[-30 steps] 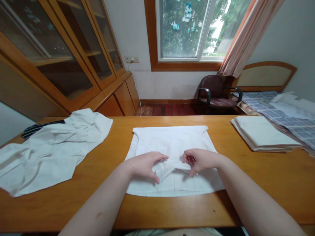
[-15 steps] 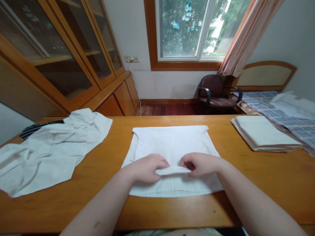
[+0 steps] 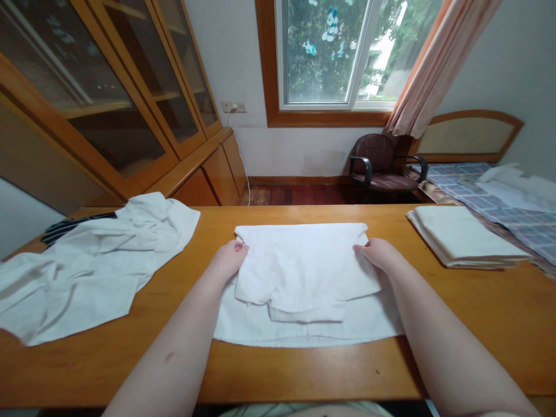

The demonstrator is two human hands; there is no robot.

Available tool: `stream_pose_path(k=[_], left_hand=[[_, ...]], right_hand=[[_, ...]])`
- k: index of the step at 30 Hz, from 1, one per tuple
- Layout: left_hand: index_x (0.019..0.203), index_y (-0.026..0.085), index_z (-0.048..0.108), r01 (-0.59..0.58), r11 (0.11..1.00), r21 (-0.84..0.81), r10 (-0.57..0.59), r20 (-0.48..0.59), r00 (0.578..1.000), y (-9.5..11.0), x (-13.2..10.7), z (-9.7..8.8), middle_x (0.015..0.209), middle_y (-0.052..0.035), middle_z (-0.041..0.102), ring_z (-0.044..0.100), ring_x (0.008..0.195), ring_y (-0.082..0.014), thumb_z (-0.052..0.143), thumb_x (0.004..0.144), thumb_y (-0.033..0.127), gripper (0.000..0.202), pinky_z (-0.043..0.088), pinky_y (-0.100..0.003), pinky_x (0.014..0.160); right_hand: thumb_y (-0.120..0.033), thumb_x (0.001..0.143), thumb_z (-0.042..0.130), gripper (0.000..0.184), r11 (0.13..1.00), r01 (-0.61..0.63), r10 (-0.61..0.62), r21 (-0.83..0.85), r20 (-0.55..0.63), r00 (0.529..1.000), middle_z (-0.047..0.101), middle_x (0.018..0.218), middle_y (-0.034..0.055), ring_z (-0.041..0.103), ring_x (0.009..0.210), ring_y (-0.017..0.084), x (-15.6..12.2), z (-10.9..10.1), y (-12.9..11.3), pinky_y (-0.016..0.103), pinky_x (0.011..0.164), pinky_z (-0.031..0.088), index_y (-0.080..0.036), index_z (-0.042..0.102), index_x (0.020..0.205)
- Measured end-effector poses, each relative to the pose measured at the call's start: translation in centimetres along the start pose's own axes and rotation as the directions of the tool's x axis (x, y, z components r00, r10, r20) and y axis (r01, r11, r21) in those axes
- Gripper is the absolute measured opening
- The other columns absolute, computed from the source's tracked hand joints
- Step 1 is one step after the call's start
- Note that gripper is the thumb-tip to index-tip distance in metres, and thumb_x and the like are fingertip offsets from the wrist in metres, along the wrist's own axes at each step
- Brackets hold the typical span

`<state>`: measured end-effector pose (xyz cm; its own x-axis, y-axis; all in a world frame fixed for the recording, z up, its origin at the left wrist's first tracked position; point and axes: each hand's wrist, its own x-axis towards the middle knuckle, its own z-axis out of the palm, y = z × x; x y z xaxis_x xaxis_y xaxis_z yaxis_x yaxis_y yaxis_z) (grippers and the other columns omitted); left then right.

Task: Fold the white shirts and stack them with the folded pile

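Observation:
A folded white shirt (image 3: 299, 260) lies on the wooden table in front of me, with its upper layer folded over a wider lower layer. A collar-like band (image 3: 306, 314) rests near its front side. At the shirt's left edge, close to the far fold, my left hand (image 3: 230, 258) is closed, pinching the cloth between thumb and fingers. My right hand (image 3: 377, 253) pinches the matching right edge. Some fingertips of both hands are hidden by the cloth.
Crumpled white cloth (image 3: 104, 255) lies on the table (image 3: 304, 376) at left, beside a dark striped cloth (image 3: 72, 226). A neat stack of folded white cloth (image 3: 469, 234) sits at right. Beyond the table stand a brown armchair (image 3: 377, 162) and a glass-fronted cabinet (image 3: 174, 147).
My hands have moved apart and away from me, from the collar-like band in the middle to the shirt's two side edges. The upper layer now lies flatter toward the front.

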<state>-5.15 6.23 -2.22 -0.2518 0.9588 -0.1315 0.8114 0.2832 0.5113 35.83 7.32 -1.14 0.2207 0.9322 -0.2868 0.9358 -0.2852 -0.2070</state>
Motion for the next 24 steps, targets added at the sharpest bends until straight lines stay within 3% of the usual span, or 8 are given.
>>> stream_pose_path(k=[5, 14, 19, 24], left_hand=[[0.113, 0.015, 0.056, 0.011, 0.996, -0.091, -0.008, 0.025, 1.0, -0.3, 0.2, 0.6, 0.104, -0.0121, 0.066, 0.063, 0.093, -0.024, 0.058, 0.074, 0.038, 0.046, 0.045, -0.029, 0.076], [0.12, 0.014, 0.05, 0.034, 0.935, -0.352, -0.025, 0.029, 0.999, -1.7, 1.1, 1.3, 0.099, -0.0092, 0.066, 0.065, 0.083, -0.0182, 0.066, 0.07, 0.029, 0.055, 0.049, -0.028, 0.074], [0.124, 0.017, 0.048, 0.006, 0.812, -0.584, 0.003, 0.014, 1.0, -1.0, 1.5, 1.9, 0.118, -0.0116, 0.061, 0.062, 0.101, -0.0171, 0.061, 0.074, 0.019, 0.053, 0.05, -0.026, 0.082], [0.119, 0.017, 0.057, -0.082, 0.795, -0.601, 0.075, -0.037, 0.996, -0.9, 2.1, 2.2, 0.109, -0.0084, 0.066, 0.062, 0.101, -0.0167, 0.059, 0.072, 0.013, 0.047, 0.049, -0.027, 0.087]], right_hand=[[-0.048, 0.072, 0.059, 0.034, 0.997, 0.051, -0.055, 0.065, 0.063, 0.996, 0.068, 0.079, 0.0119, 0.061, 0.069, 0.022, 0.0, 0.2, 0.1, 0.028, 0.057, 0.038, -0.015, 0.067, 0.076], [-0.043, 0.076, 0.053, 0.028, 0.977, 0.05, -0.03, 0.209, -0.096, 0.995, 0.064, 0.07, 0.0067, 0.057, 0.064, 0.018, -1.0, -0.7, -0.3, 0.026, 0.054, 0.035, -0.017, 0.062, 0.074], [-0.044, 0.077, 0.053, 0.03, 0.956, -0.015, -0.024, 0.294, 0.131, 0.991, 0.065, 0.076, 0.0106, 0.058, 0.061, 0.019, -1.1, -0.5, -0.4, 0.027, 0.052, 0.038, -0.015, 0.062, 0.074], [-0.042, 0.075, 0.056, 0.027, 0.952, -0.017, -0.056, 0.306, 0.231, 0.971, 0.064, 0.071, 0.0089, 0.056, 0.057, 0.018, -1.5, -0.7, -0.3, 0.027, 0.051, 0.039, -0.017, 0.058, 0.066]])
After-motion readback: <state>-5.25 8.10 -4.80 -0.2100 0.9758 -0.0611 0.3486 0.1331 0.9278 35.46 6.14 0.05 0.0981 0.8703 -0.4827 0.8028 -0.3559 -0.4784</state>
